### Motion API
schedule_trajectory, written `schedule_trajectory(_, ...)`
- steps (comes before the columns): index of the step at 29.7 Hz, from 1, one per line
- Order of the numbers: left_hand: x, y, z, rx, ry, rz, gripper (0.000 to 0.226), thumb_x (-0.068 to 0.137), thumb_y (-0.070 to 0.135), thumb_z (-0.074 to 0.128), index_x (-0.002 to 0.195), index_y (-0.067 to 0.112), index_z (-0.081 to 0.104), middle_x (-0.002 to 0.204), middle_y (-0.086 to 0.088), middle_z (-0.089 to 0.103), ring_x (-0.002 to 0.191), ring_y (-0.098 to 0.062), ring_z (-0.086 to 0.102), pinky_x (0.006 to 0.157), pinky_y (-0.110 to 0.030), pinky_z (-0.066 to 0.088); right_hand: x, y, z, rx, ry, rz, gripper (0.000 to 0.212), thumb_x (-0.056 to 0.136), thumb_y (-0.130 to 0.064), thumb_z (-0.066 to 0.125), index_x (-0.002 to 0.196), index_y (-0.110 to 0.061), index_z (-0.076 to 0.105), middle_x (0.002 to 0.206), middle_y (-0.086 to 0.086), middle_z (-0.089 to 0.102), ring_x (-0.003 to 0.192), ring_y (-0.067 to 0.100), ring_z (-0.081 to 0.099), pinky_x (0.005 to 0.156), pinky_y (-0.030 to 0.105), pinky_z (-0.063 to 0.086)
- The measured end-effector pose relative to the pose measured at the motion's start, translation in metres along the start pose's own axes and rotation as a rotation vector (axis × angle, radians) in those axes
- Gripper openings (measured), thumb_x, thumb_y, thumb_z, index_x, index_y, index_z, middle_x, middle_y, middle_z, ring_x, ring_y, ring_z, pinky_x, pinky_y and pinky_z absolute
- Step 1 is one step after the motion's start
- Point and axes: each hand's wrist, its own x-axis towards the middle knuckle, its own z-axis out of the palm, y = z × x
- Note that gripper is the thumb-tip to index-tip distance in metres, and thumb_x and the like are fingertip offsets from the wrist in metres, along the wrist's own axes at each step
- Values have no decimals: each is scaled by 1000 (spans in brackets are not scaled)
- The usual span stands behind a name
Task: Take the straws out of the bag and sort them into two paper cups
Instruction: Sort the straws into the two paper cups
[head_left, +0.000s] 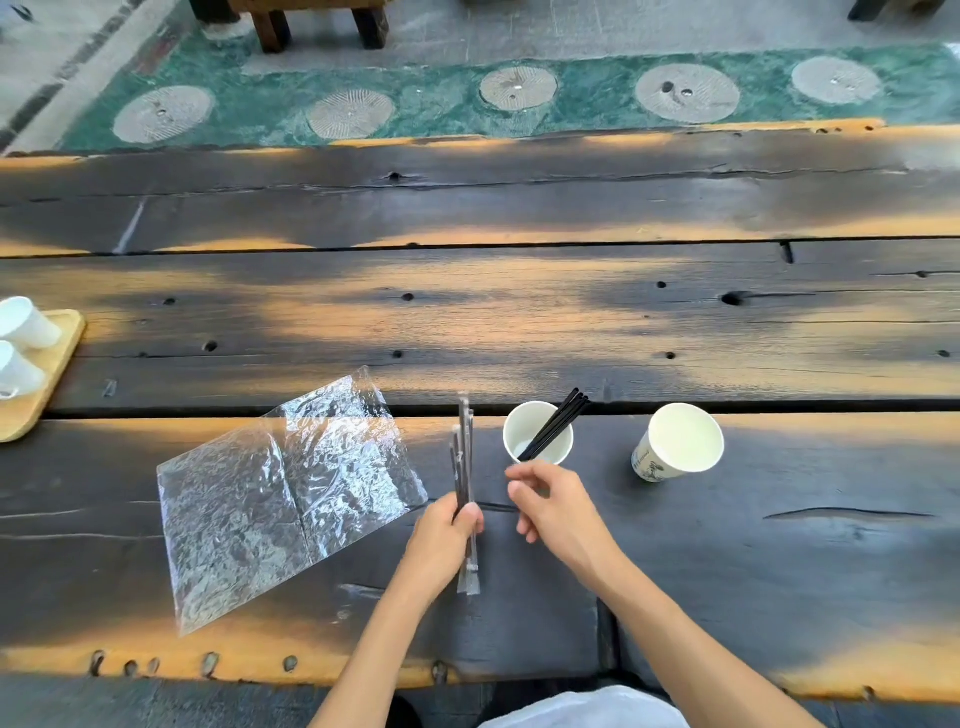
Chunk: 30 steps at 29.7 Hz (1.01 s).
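Fingers of my left hand (451, 525) curl round a bundle of wrapped straws (464, 470), which stands nearly upright above the dark wooden table (779, 545). My right hand (550, 501) hovers just beside it, fingers loosely bent, thumb and forefinger close; I cannot tell whether they pinch anything. Just beyond it stands the near paper cup (540, 434) with black straws (558, 421) leaning in it. The second paper cup (678, 441) sits to its right. The clear plastic bag (280, 493) lies flat on the left.

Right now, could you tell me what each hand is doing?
Left hand: grips a bundle of wrapped straws.
Right hand: loosely curled, holding nothing visible.
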Motion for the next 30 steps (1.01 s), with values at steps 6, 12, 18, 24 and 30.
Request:
schedule_trajectory(6,-17,34,-11,88,-215,255,24,102,22,42,83,28,55,68,9,64,63,-4,52,66,-31,43,8,-44,-9,163,-112,-102,20,95,-18,64,109,-5,60,66,-2,56,48,11,51,45,22,40)
schedule_trajectory(12,-24,65,-10,-109,-355,329,20,103,27,38,95,18,54,63,9,51,54,-16,51,63,-38,56,3,-46,-26,245,-218,-83,8,96,-11,61,96,-3,63,51,2,50,45,11,44,44,18,39)
schedule_trajectory(18,-19,72,4,-35,-403,339,22,100,35,39,98,27,59,85,-18,63,58,-15,46,57,-34,46,-7,-42,-50,231,-265,-128,1,93,-4,63,93,-3,63,61,4,58,52,12,52,46,21,39)
schedule_trajectory(24,-10,60,14,-21,-310,272,33,92,44,56,124,33,57,116,8,63,109,-11,60,99,-32,47,-20,-30,-98,362,130,-145,6,93,-1,62,87,-2,63,64,8,62,59,24,58,52,25,49)
schedule_trajectory(30,-11,33,17,-7,-224,200,21,97,27,56,118,25,61,113,6,64,106,-8,61,92,-24,45,-33,-21,-184,705,590,-206,10,92,-6,64,83,-8,60,64,-1,63,55,14,64,54,20,53)
